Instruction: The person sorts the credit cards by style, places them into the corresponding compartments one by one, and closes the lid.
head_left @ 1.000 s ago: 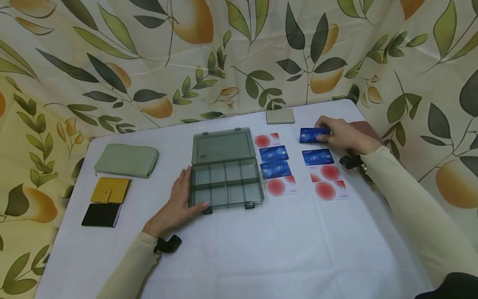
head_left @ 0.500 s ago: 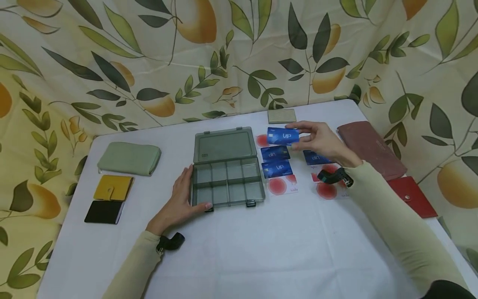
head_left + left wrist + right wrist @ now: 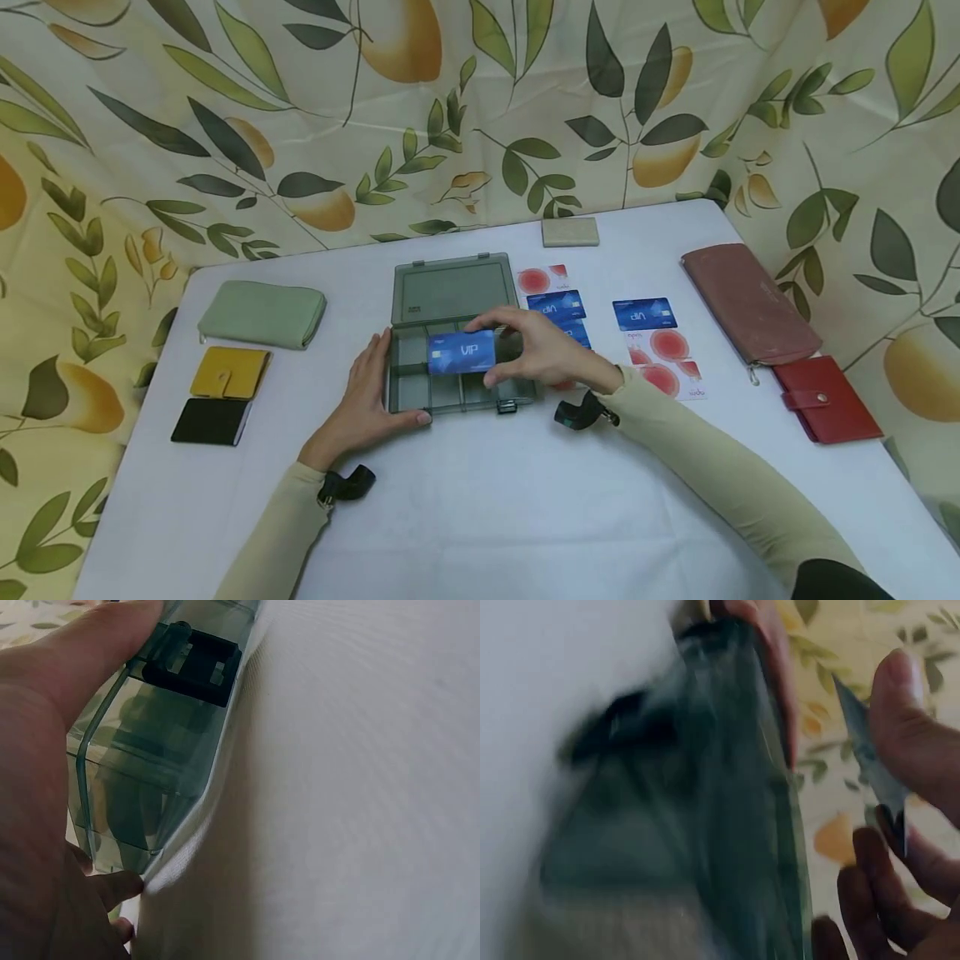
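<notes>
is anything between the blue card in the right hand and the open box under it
Nothing visible. The right hand pinches the blue card just above the box, whose lid lies open at the back. The compartments that show look empty. The left hand rests on the box's left side, outside the compartments.

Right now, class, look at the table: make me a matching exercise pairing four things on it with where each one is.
Things:
1. blue card
2. red wallet
3. green pouch
4. black wallet

Places:
A. far left, behind the yellow wallet
B. in the right hand, over the open box
C. left edge, nearest the person
D. right edge, beside the brown pouch

Pairs: 1-B, 2-D, 3-A, 4-C
</notes>
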### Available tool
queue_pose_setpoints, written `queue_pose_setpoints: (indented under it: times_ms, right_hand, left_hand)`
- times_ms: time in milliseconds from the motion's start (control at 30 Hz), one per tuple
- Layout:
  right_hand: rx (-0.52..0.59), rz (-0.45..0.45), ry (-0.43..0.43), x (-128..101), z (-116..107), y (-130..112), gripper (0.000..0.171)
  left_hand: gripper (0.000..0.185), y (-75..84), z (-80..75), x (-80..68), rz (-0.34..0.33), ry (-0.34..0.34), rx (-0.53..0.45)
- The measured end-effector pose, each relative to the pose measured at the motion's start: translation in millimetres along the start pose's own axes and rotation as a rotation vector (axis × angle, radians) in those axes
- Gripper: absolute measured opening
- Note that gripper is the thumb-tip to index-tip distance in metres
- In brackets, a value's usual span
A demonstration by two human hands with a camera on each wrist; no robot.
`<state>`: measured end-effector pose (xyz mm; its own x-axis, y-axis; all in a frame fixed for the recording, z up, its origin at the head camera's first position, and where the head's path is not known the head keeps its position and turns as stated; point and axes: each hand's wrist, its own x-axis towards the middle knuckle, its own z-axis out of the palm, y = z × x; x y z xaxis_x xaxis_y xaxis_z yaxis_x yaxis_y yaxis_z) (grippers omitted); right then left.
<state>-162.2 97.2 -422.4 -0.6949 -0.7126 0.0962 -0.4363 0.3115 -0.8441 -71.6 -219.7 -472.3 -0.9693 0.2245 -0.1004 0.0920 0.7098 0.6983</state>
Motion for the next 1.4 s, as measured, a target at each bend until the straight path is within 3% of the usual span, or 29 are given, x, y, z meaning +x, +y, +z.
queue_pose_setpoints:
  times_ms: [167,333,633,733,900,1000,1100,1233,1400]
  right_hand:
    - [-0.105,-0.053,-0.012,14,28,-10,0.067]
    - [-0.181,-0.034,-0.053,22,42,-17,0.067]
    - [-0.243,0.001,-0.136,27,46,-23,0.07]
    - [-0.196,0.006,-0.147,26,40,-19,0.073]
    - [-0.148,0.028,-0.043,22,7,-9,0.068]
    - [-0.191,0.076,0.05,14,-34,5,0.062]
    - [-0.271,0.181,0.124,1,-74,30,0.055]
    - [-0.374,0.312,0.132,-13,-105,65,0.043]
    - [-0.415,0.344,0.079,-25,-113,84,0.041]
  left_hand:
    - [0.14,-0.6,0.0,0.8,0.007,0.008,-0.007]
    - [0.14,-0.2,0.9,1.2,0.005,0.008,-0.005]
    - [0.14,0.1,-1.4,-0.8,0.014,0.008,-0.002]
    - [0.14,0.8,-1.5,-0.8,0.014,0.009,-0.004]
    - [0.14,0.5,-0.1,-1.2,0.006,0.013,-0.007]
    - [0.14,1.5,0.2,-1.0,0.007,0.015,-0.001]
    - [0.14,1.7,0.2,-1.4,0.002,0.016,-0.003]
    - [0.14,0.4,1.4,-2.0,0.005,0.019,-0.005]
    - [0.14,0.3,3.2,-2.2,0.004,0.025,-0.001]
